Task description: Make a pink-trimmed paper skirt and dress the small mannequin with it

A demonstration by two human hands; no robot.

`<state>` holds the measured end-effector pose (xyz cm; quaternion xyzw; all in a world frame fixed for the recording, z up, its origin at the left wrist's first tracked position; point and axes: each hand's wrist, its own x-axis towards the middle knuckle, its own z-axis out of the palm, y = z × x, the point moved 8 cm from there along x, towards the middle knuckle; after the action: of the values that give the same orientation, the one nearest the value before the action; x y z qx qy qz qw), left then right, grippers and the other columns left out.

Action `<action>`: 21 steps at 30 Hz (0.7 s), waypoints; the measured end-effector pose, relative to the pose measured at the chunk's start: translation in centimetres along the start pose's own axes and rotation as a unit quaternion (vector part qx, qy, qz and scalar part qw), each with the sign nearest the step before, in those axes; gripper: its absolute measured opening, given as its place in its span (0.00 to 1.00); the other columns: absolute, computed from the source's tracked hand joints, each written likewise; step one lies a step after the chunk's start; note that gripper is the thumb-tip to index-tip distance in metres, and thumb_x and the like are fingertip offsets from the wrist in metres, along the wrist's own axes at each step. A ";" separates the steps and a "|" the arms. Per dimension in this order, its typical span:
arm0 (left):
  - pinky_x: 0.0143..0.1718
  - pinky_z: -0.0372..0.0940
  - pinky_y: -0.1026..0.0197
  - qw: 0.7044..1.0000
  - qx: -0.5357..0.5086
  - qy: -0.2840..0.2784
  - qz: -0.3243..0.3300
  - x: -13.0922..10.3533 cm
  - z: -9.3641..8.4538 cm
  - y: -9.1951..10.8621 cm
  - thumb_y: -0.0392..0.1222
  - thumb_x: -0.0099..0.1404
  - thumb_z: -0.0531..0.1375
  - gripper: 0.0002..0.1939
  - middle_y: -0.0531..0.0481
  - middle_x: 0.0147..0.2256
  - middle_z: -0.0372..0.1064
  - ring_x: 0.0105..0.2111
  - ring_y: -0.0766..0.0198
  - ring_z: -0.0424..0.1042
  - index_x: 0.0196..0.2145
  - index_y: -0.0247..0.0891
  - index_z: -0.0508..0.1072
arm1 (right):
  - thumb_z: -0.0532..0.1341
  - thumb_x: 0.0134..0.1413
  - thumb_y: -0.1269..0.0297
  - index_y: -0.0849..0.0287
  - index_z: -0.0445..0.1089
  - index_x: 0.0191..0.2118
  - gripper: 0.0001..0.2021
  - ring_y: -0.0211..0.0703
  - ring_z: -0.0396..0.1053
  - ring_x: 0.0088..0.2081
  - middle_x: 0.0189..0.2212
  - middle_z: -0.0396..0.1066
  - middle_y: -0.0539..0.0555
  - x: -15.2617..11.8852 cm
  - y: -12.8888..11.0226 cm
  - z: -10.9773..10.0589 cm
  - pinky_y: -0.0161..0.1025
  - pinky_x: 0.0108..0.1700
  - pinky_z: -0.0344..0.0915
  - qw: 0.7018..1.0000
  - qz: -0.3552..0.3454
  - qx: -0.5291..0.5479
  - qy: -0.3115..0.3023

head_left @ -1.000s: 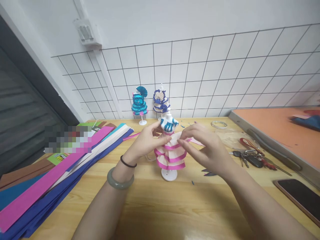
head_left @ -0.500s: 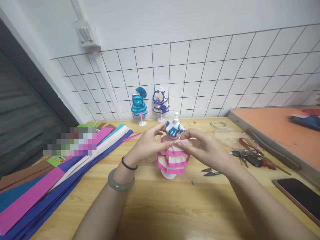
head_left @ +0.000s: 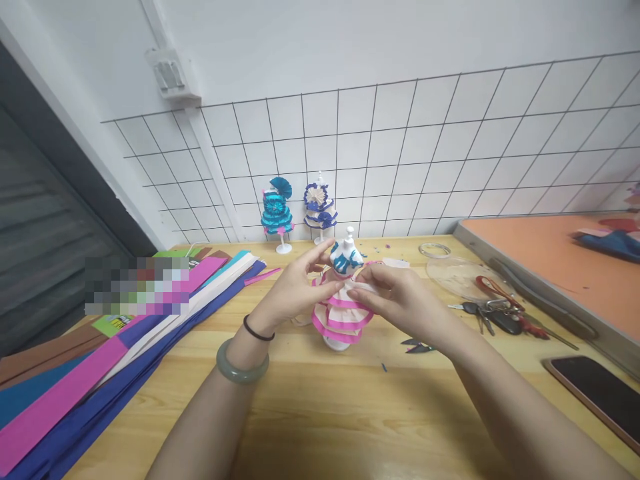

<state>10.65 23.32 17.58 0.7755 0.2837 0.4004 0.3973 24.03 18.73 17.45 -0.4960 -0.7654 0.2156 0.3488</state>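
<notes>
A small white dress form point(head_left: 346, 257) with blue marks on its bust stands on the wooden table between my hands. It wears a tiered cream paper skirt point(head_left: 339, 319) edged in pink. My left hand point(head_left: 306, 283) curls round the form's left side, its thumb pressed on the top of the skirt and its index finger up by the bust. With thumb and fingers, my right hand point(head_left: 395, 291) pinches the cream paper at the waist from the right. The fingers behind the form are partly hidden.
Behind stand two dressed forms, one teal point(head_left: 277, 212) and one cream and navy point(head_left: 320, 205). Coloured paper strips point(head_left: 165, 340) lie at left. At right are thread snips point(head_left: 418, 347), keys point(head_left: 493, 317), a phone point(head_left: 595, 393) and an orange-topped board point(head_left: 540, 253).
My right hand has shifted slightly left, its fingers closing nearer the waist. The dress form has turned or tilted a little. My left hand stays almost where it was.
</notes>
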 end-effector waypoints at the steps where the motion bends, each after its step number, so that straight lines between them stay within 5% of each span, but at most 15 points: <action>1: 0.54 0.60 0.52 1.000 0.002 0.001 0.000 0.0 0.0 0.0 0.42 0.57 0.63 0.36 0.45 0.54 0.64 0.51 0.56 0.65 0.61 0.44 0.56 | 0.56 0.58 0.60 0.58 0.66 0.30 0.09 0.39 0.66 0.27 0.25 0.69 0.50 0.0 -0.1 0.0 0.35 0.27 0.60 1.000 -0.004 -0.005 0.000; 13: 0.53 0.60 0.53 1.000 0.011 -0.003 0.012 0.1 -0.1 0.1 0.41 0.57 0.63 0.35 0.44 0.52 0.67 0.52 0.56 0.66 0.61 0.43 0.56 | 0.55 0.60 0.62 0.58 0.72 0.34 0.10 0.40 0.68 0.32 0.30 0.73 0.53 -0.3 -2.3 -0.2 0.38 0.34 0.64 0.998 -0.064 0.010 -0.007; 21: 0.53 0.61 0.55 1.000 0.016 -0.007 0.021 -0.1 0.2 0.7 0.40 0.58 0.62 0.35 0.45 0.53 0.64 0.52 0.57 0.65 0.61 0.43 0.55 | 0.53 0.60 0.57 0.59 0.71 0.32 0.15 0.36 0.62 0.25 0.24 0.69 0.51 -0.3 -1.5 -0.2 0.34 0.26 0.61 0.999 -0.022 0.042 -0.017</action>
<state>10.85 22.78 18.08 0.7904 0.2704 0.3985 0.3787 23.33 17.87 18.45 -0.4601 -0.7722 0.2482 0.3610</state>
